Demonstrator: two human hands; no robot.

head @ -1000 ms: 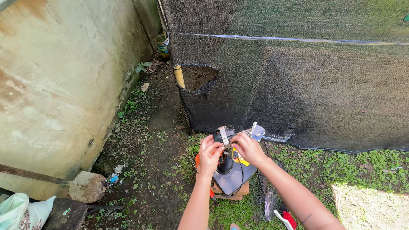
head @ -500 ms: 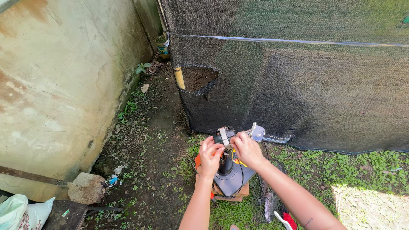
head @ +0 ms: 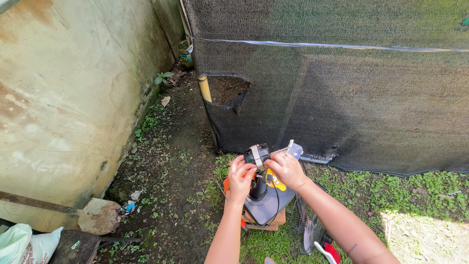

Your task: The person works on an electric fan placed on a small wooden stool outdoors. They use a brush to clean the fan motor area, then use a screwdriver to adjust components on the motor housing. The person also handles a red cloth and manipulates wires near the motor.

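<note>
A small black fan motor with a silver band is clamped between the left hand and the right hand, above a grey plastic fan base set on grass before dark shade netting.

head view — downward, hands near

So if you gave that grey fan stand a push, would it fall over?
Probably it would wobble. The grey fan base sits on a small wooden block on bumpy grass, with the tall neck and motor head up top, so it looks top-heavy. Both the left hand and right hand are steadying it. The plastic looks stiff, not floppy.
</note>
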